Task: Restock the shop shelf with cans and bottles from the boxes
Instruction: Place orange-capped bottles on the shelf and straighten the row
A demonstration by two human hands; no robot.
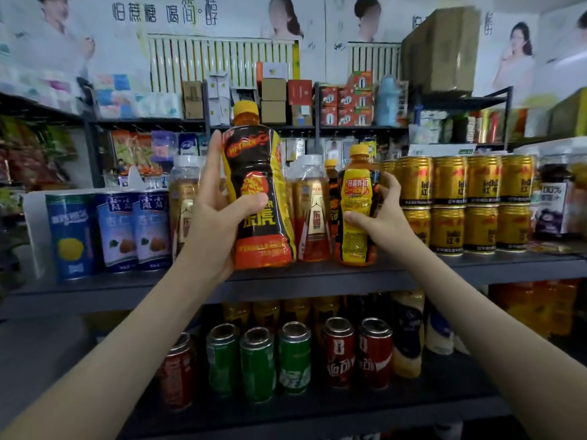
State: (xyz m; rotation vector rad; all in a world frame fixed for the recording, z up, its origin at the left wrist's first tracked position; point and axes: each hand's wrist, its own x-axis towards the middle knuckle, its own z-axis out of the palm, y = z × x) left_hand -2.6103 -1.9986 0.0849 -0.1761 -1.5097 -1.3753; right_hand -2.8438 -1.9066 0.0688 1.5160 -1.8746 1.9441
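A: At the front of the shelf (413, 274), why is the tall bottle (257, 192) held upright and not released?

B: It is gripped round its body by the left hand (216, 214), seemingly until room is made. The smaller bottle (357, 211), standing beside the gold cans (467, 201), is clasped by the right hand (378, 214), probably to be aligned.
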